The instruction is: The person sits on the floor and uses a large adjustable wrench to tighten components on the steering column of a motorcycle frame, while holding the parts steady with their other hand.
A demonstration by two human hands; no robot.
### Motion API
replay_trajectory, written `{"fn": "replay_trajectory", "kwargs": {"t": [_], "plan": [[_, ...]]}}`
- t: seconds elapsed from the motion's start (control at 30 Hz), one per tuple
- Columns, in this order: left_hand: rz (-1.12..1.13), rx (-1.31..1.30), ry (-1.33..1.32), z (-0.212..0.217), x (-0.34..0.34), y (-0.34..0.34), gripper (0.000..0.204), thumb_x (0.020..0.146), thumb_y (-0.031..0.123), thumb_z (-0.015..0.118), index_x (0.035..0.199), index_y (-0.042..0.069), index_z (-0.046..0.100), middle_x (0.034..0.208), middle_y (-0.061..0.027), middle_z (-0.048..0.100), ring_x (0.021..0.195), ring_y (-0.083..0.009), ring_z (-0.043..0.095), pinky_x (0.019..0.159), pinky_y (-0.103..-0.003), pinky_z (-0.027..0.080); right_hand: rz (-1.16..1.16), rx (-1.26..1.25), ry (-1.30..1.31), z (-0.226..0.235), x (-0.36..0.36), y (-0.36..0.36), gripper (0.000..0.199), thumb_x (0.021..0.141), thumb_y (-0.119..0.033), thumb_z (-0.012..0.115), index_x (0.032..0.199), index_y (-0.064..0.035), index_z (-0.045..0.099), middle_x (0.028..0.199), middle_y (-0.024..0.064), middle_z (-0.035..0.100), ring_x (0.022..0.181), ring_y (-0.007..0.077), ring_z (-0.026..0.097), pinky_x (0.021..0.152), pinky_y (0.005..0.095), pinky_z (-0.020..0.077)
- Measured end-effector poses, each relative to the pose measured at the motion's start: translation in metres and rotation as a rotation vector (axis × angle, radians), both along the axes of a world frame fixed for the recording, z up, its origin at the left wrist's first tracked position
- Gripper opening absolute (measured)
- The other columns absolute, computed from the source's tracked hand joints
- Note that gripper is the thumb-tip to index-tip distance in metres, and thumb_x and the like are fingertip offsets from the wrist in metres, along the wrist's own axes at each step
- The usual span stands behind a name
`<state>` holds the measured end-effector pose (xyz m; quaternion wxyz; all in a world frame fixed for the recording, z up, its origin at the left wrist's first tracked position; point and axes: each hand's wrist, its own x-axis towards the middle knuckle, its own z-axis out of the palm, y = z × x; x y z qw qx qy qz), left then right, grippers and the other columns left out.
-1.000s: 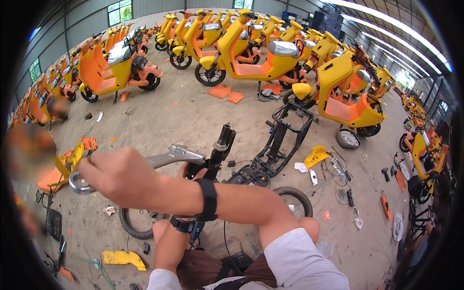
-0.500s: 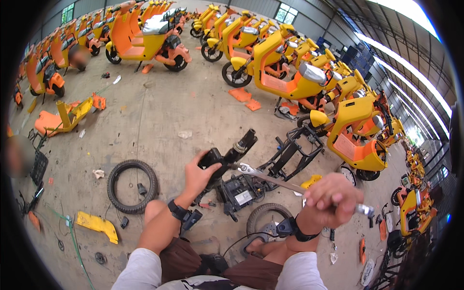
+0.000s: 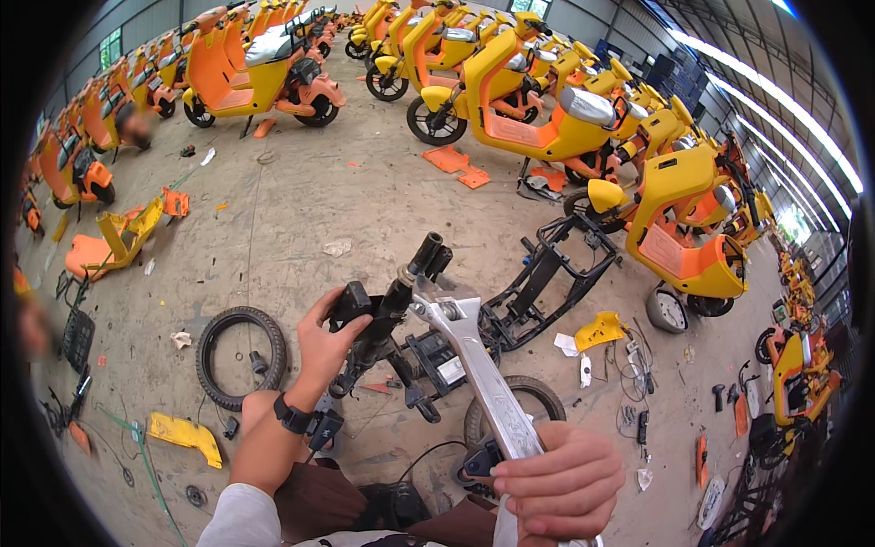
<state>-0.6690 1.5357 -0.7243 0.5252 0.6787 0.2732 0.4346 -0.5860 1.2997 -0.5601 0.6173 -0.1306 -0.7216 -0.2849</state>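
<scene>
On the concrete floor (image 3: 301,201) of a warehouse lined with yellow-and-orange electric scooters (image 3: 547,109), a person works a long silver adjustable wrench (image 3: 474,360) against the black steering column of a stripped scooter frame (image 3: 401,301), which stands just in front of the knees at the centre of the view. The right hand (image 3: 561,483) is clenched tight around the wrench handle near its lower end, while the left hand (image 3: 328,342), wearing a black wristband, is wrapped around the black column and its bracket, fingers closed on the part. The wrench head sits at the top of the column, though whether its opening fully seats on a nut cannot be told from here. The likely hazard, judged from the long lever and the far-end grip, is a slip: if the head rides off the fitting under load, the handle could swing free and the left hand, close beside the head, could be struck or pinched. The bare frame looks unsecured and may twist or tip. A loose black rubber tyre (image 3: 239,356), a yellow plastic panel (image 3: 185,436) and scattered cables (image 3: 629,365) lie near, easy to stumble on.
</scene>
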Motion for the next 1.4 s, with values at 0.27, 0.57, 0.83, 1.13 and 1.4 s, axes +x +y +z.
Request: {"fn": "replay_trajectory", "kwargs": {"t": [0.27,0.57,0.83,1.13,1.4], "plan": [[0.011,0.011,0.049,-0.003,-0.001,0.004,0.058,0.072,0.005,0.081,0.123,-0.008,0.056,0.115,-0.0157,0.064,0.107,-0.0196,0.061,0.096,-0.031,0.046,0.115,0.112,0.101,-0.028,0.021,0.019,0.018,0.077,-0.011,0.065,0.068,0.0002,0.056,0.054,0.0089,0.060,0.045,0.0183,0.062,0.046,0.0316,0.0585],[0.039,-0.025,-0.054,-0.009,0.005,-0.001,0.056,0.072,0.005,0.082,0.120,-0.008,0.057,0.111,-0.0144,0.066,0.105,-0.0188,0.061,0.096,-0.031,0.045,0.227,0.122,0.154,-0.050,0.041,0.013,0.020,0.078,-0.011,0.066,0.066,0.0005,0.055,0.054,0.0117,0.062,0.044,0.0193,0.063,0.044,0.0323,0.0573],[0.028,-0.001,-0.025,-0.008,0.004,0.000,0.055,0.071,0.006,0.082,0.119,-0.008,0.058,0.110,-0.0144,0.066,0.104,-0.0181,0.061,0.095,-0.031,0.046,0.134,0.258,0.181,-0.037,0.038,0.006,0.027,0.084,-0.021,0.066,0.069,-0.0041,0.052,0.049,0.0041,0.058,0.039,0.0145,0.059,0.038,0.0267,0.0533],[0.022,-0.032,-0.046,-0.015,0.005,0.001,0.057,0.071,0.004,0.082,0.121,-0.008,0.057,0.113,-0.0151,0.065,0.105,-0.0193,0.061,0.096,-0.032,0.045,0.208,0.218,0.062,-0.038,0.048,0.010,0.026,0.083,-0.018,0.066,0.069,-0.0018,0.052,0.053,0.0093,0.061,0.041,0.0172,0.061,0.040,0.0286,0.0548],[0.023,-0.048,-0.057,-0.015,0.005,0.000,0.058,0.071,0.001,0.081,0.122,-0.010,0.055,0.115,-0.0162,0.064,0.107,-0.0196,0.060,0.097,-0.031,0.045,0.244,0.272,0.110,-0.058,0.051,0.020,0.026,0.082,-0.018,0.067,0.069,-0.0014,0.053,0.054,0.0091,0.061,0.042,0.0172,0.060,0.041,0.0295,0.0549]]}}
